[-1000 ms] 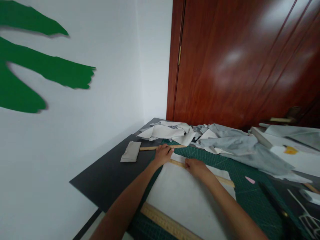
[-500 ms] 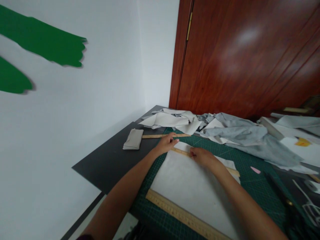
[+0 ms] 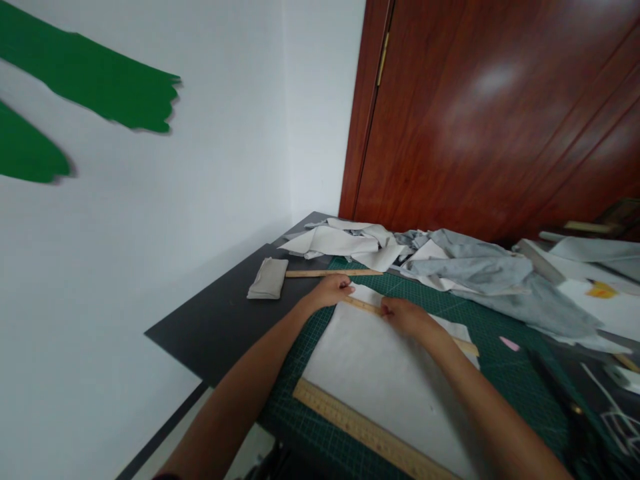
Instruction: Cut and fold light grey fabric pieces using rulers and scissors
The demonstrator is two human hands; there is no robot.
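"Head view, then: where's the cloth?"

"The white cloth [image 3: 370, 353] lies spread on the green cutting mat [image 3: 500, 387], on the dark counter [image 3: 215, 333]. A narrow ruler [image 3: 363, 305] crosses it near the far edge; a broad ruler [image 3: 370, 430] runs along the near edge."

"And the fingers?"

"The left hand [image 3: 332, 291] is at the cloth's far left corner, thumb and forefinger close together; I can't tell whether cloth is pinched between them. The right hand [image 3: 406, 319] has its fingers bent in at the narrow ruler. What they grip, if anything, is hidden."

"How would you do this part well?"

"I'd judge it's about working that far edge along the narrow ruler. Press the ruler flat so it can't skew, smooth the corner without stretching the weave, and match the ruler to the mat's grid lines. Short, even moves from left to right."

"Any risk?"

"The right forearm reaches over the cloth; a sleeve or wrist dragging there could ruck it. Lift slightly before shifting."
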